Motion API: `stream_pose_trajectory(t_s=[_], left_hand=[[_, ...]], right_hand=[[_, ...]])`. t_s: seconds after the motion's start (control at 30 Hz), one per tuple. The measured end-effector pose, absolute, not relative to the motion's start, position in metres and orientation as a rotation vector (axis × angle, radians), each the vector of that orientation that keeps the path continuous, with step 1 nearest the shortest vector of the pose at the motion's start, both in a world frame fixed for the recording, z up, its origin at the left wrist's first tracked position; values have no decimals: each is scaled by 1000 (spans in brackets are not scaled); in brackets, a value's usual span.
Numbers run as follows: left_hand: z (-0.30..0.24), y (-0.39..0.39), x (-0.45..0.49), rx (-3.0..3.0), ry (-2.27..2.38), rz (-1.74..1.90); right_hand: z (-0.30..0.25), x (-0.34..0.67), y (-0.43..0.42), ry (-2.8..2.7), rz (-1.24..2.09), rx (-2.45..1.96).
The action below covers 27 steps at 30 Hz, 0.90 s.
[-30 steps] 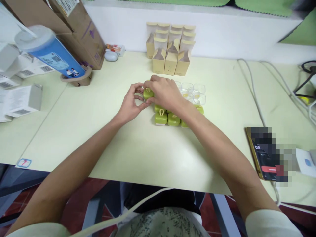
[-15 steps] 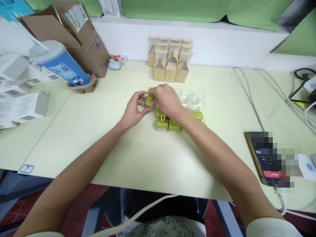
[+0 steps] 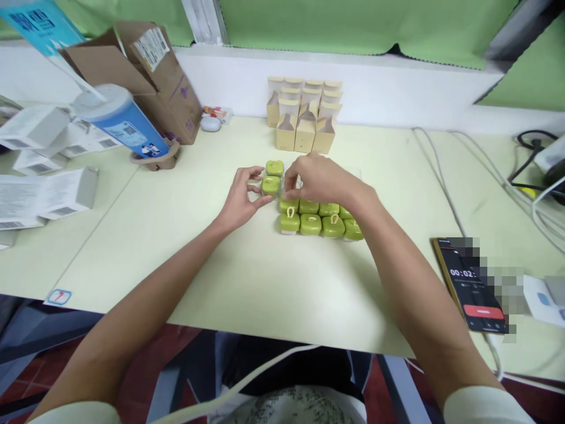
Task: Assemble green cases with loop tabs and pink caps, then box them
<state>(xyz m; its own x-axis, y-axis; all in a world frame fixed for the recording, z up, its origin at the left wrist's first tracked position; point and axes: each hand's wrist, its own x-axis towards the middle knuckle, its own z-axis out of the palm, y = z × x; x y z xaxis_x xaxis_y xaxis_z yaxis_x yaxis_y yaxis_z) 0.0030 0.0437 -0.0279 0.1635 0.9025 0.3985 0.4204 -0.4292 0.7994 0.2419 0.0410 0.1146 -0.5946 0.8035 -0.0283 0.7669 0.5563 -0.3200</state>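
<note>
Since a moment ago my right hand (image 3: 318, 180) has slid off to the side, so now I can see the whole top of the green case (image 3: 271, 185). My left hand (image 3: 242, 199) grips that green case from its left side, thumb under and fingers over. It sits between my two hands. My right hand has its fingers curled, with the tips right at the case's other edge; I cannot tell if they pinch it.

Just past the fingers of my left hand sits one more case (image 3: 274, 168). Under my right wrist, two rows of cases (image 3: 321, 225) lie side by side.

By my right arm, the phone (image 3: 471, 288) shows "00:02:" and the rest is blurred. The labels on the blue tube (image 3: 119, 121) and the white boxes (image 3: 48, 194), far off past my left hand, are too small to read.

Beyond both hands stand little tan boxes (image 3: 304, 123). Nothing blocks my hands on the table (image 3: 265, 282).
</note>
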Motion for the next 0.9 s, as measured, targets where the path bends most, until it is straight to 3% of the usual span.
stream_pose_trajectory(t_s=[0.23,0.4,0.53,0.7,0.9], left_hand=[[-33,45,0,1958,1253,1206],[-26,55,5,1937,1249,1272],[-18,82,18,1760,1190,1349],[-18,109,40,1481,1049,1328],[-16,110,53,1415,1000,1355]], right_hand=[[120,244,40,-2702,393,-1317],[136,261,55,-2290,513,-1279],[116,264,85,-2059,569,-1365],[88,258,108,-2204,295,-1406],[82,257,106,-2343,322,-1344]])
